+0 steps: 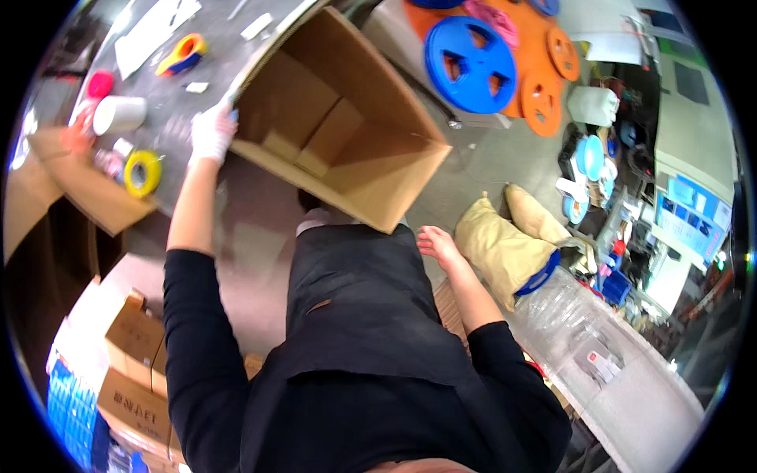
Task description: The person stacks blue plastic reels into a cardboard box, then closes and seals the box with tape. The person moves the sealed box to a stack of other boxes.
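An open cardboard box (394, 169) hangs tilted in front of me, beside the grey table, its opening turned toward me. No contents show inside it. My left hand (211, 135), in a white glove, grips the box's left edge; some of its fingers are hidden. Below the box's lower right corner is my right hand (436, 243), bare and apart from the box, with its fingers stretched out and nothing in them.
The grey table (169, 94) at upper left carries a tape dispenser (183, 55), a white roll (120, 115) and yellow tape (143, 173). Blue reel discs (471, 65) lie on an orange surface. Beige sacks (505, 244) stand right; stacked cartons (134, 402) lower left.
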The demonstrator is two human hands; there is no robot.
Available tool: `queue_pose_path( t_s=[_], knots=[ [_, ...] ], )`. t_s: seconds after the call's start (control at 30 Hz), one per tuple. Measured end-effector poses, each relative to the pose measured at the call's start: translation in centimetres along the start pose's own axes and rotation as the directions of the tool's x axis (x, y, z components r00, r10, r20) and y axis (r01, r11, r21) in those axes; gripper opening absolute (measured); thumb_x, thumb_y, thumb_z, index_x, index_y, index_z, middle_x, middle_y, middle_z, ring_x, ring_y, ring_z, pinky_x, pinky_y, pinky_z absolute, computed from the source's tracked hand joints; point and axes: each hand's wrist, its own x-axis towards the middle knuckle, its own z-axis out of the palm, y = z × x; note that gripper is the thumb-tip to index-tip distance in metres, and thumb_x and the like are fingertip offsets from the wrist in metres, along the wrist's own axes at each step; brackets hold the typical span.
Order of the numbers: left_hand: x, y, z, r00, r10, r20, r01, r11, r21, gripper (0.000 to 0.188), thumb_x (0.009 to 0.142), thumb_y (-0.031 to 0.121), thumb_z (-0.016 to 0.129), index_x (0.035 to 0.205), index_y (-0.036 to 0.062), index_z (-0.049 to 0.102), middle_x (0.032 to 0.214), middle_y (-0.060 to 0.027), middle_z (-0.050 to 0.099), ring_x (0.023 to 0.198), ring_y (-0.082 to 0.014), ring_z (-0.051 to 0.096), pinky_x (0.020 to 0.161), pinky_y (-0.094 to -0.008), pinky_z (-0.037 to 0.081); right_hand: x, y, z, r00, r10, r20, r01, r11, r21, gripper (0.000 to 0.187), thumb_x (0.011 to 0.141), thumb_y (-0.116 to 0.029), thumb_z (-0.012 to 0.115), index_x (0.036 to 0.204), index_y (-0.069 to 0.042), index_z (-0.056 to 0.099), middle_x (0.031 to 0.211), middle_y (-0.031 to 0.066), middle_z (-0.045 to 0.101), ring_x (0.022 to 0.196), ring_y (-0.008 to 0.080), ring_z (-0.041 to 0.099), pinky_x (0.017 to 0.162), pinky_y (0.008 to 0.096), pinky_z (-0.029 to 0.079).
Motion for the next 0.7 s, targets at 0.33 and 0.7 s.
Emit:
queue_pose_path(
  t_s=[0.33, 0.7],
  knots=[
    [-1.9, 2.1, 2.6, 0.901, -0.312, -0.301, 0.259, 0.944, -0.205, 0.069, 0.082, 0.012, 0.063, 0.143, 0.0072, 0.030, 0.141, -0.0199, 0.037, 0.130, -0.0335, 0.037, 0.108, -0.0371, 0.030, 15.1, -26.8, -5.6, 0.340, -0.919, 0.199, 0.676, 0.092, -0.731, 0.063, 0.080, -0.029, 0.070, 0.129, -0.001, 0.045, 0.119, 0.0196, 0.053, 0.112, 0.0351, 0.052, 0.094, 0.0410, 0.043],
    [-18.9, 33.6, 11.7, 0.763, -0.610, 0.212, 0.646, 0.706, -0.292, 0.073, 0.080, 0.018, 0.068, 0.142, 0.0049, 0.032, 0.145, -0.0181, 0.033, 0.136, -0.0348, 0.028, 0.113, -0.0415, 0.023, 24.2, -39.1, 2.7, 0.821, -0.535, 0.198, 0.421, 0.333, -0.844, 0.094, 0.067, -0.033, 0.079, 0.138, -0.007, 0.023, 0.138, 0.0218, 0.033, 0.127, 0.0325, 0.039, 0.103, 0.0388, 0.037]
  ],
)
